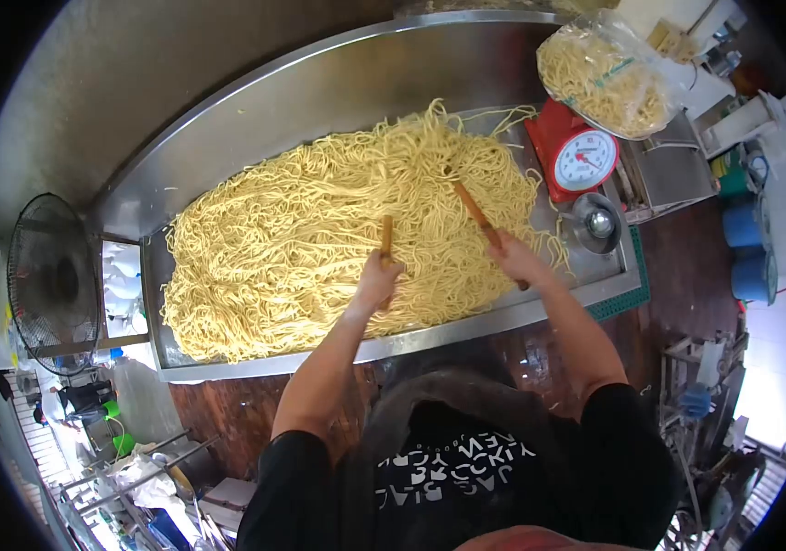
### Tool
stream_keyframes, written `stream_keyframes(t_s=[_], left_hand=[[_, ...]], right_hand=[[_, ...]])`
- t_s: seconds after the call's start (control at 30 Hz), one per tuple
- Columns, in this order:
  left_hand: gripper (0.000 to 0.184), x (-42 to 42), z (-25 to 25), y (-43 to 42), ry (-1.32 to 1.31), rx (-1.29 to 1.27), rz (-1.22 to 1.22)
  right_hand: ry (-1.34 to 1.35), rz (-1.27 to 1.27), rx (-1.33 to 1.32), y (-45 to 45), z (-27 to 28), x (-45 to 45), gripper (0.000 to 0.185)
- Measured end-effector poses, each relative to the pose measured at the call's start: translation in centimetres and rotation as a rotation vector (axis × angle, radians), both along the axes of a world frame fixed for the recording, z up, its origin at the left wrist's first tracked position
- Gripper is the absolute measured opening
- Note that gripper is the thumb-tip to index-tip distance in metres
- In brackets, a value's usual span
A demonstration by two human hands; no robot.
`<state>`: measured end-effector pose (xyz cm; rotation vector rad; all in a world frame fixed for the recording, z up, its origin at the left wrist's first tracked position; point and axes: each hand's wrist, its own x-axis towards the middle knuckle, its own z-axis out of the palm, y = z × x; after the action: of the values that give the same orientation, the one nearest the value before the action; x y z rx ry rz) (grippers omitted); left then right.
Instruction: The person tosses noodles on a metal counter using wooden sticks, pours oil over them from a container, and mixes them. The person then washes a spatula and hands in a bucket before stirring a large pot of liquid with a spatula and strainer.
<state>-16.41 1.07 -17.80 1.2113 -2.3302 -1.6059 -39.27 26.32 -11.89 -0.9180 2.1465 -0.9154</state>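
Observation:
A wide, uneven heap of yellow noodles (292, 239) covers most of a shallow metal tray (273, 110). Closed around a wooden stick (387, 231), my left hand (378, 279) is over the near middle of the heap. My right hand (516, 260), farther to the right, grips a second, darker wooden stick (477, 213) that slants up and left. This stick's far end goes into the noodles, where they are piled higher. Whether the left stick's far end touches noodles, I cannot tell.
At the tray's right end stand a red dial scale (573, 151) and a metal bowl (592, 223). A clear bag of noodles (609, 78) rests at the scale's top. A round fan (53, 283) is on the left. Metal racks (701, 376) stand on the right.

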Motion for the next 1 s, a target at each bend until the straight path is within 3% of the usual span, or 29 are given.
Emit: stream_keyframes(t_s=[0.1, 0.13, 0.2, 0.27, 0.33, 0.4, 0.43, 0.53, 0.57, 0.6, 0.63, 0.67, 0.7, 0.77, 0.9, 1.0], left_hand=[[0.034, -7.0, 14.1, 0.5, 0.042, 0.410, 0.035], [0.041, -6.7, 14.9, 0.1, 0.156, 0.513, 0.053], [0.051, -3.3, 14.7, -0.8, 0.126, 0.371, -0.029], [0.058, 4.1, 11.0, -4.3, 0.027, 0.065, -0.139], [0.055, 11.5, 15.2, -5.8, -0.262, -0.086, -0.167], [0.049, 17.5, 22.1, -5.3, -0.514, -0.213, -0.303], [0.047, 21.1, 22.3, -5.5, -0.540, -0.083, -0.232], [0.046, 22.0, 23.1, -3.9, -0.574, -0.008, -0.300], [0.047, 20.8, 21.0, -3.2, -0.480, -0.086, -0.322], [0.048, 18.2, 17.7, -2.5, -0.381, -0.168, -0.344], [0.050, 14.1, 15.4, -2.3, -0.459, -0.085, -0.334], [0.052, 11.3, 10.8, -2.2, -0.314, -0.061, -0.274], [0.053, 7.8, 9.0, -1.6, -0.137, -0.127, -0.249], [0.056, 2.5, 11.9, -1.5, -0.134, 0.015, -0.260], [0.052, 3.9, 14.0, -0.7, -0.026, 0.290, -0.189], [0.045, 5.3, 11.8, 2.8, -0.022, 0.400, -0.076]], right_hand=[[-0.281, -0.150, 0.105, -2.7, 5.9, 1.4, 0.039], [-0.224, -0.181, 0.091, -2.0, 6.9, 1.3, 0.040], [-0.079, -0.199, 0.094, 0.9, 8.6, -0.2, 0.041], [0.113, -0.111, 0.190, 5.3, 10.5, -1.8, 0.042], [0.119, -0.024, 0.186, 11.0, 13.6, -2.1, 0.041], [0.097, 0.020, 0.318, 14.4, 20.1, -0.6, 0.041], [0.057, 0.069, 0.343, 14.8, 20.6, -0.6, 0.041], [-0.018, 0.181, 0.428, 13.5, 19.6, 0.5, 0.042], [0.002, 0.202, 0.463, 11.1, 16.1, 0.9, 0.043], [0.190, 0.181, 0.236, 10.8, 5.8, 0.5, 0.042], [-0.153, 0.052, 0.264, 4.8, 6.8, 2.0, 0.038], [-0.243, 0.032, 0.127, 0.7, 2.3, 2.4, 0.026], [-0.424, -0.046, 0.081, -3.9, 5.0, 4.1, 0.017], [-0.617, -0.111, -0.248, -8.9, 4.0, 5.5, 0.016], [-0.512, -0.233, -0.245, -5.5, 10.7, 8.3, 0.023], [-0.431, -0.273, -0.164, -2.7, 5.0, 11.8, 0.027]])
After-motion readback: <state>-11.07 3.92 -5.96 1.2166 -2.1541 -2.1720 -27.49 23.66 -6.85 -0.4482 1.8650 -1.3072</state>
